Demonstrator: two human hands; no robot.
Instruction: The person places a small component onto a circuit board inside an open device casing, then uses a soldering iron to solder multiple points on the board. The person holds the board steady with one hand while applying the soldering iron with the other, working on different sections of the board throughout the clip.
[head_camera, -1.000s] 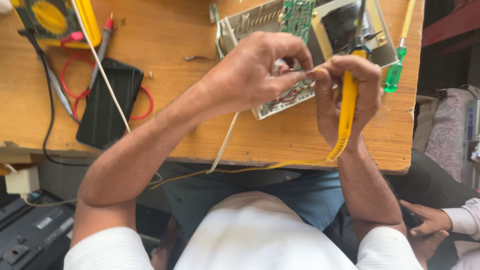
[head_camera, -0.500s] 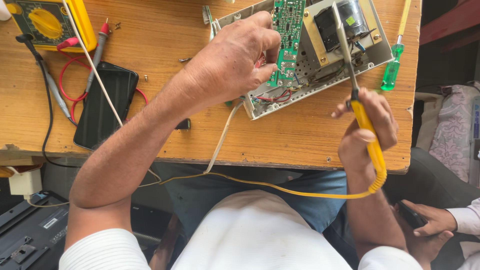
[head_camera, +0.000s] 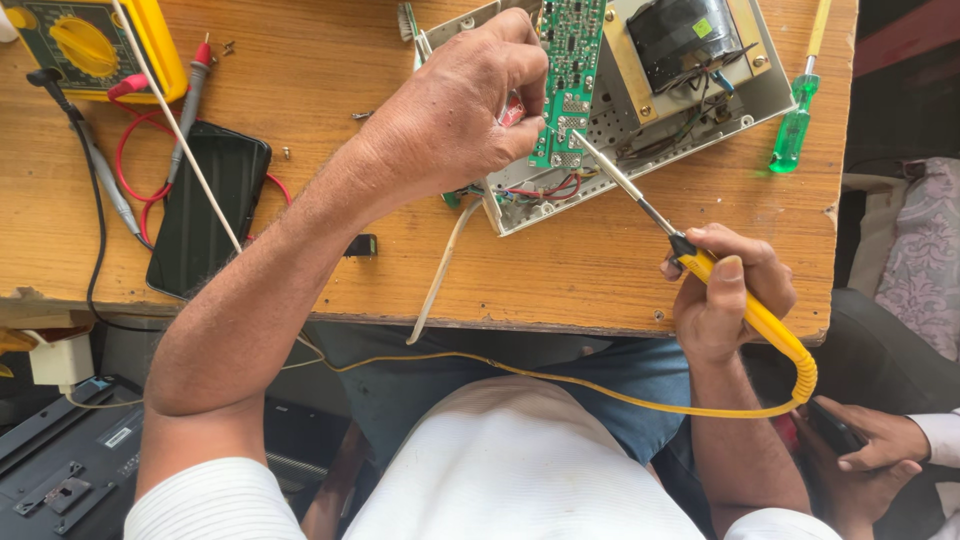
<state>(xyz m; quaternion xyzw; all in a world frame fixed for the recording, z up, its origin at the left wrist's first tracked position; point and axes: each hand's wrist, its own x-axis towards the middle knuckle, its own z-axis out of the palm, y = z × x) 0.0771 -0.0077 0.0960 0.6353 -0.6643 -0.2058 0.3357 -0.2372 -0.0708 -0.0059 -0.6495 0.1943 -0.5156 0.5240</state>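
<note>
Scuffed wooden worktop with a chipped front edge, bright even light, dark floor below, perhaps a patterned cushion at right

left hand: forearm stretched far forward, fingers curled in a pinch.
right hand: near right, fingers closed in a pen grip.

At the top centre of the frame the left hand pinches a green circuit board upright over an open metal chassis, while the right hand at centre right grips a yellow-handled soldering iron, its tip touching the board's lower edge.
</note>
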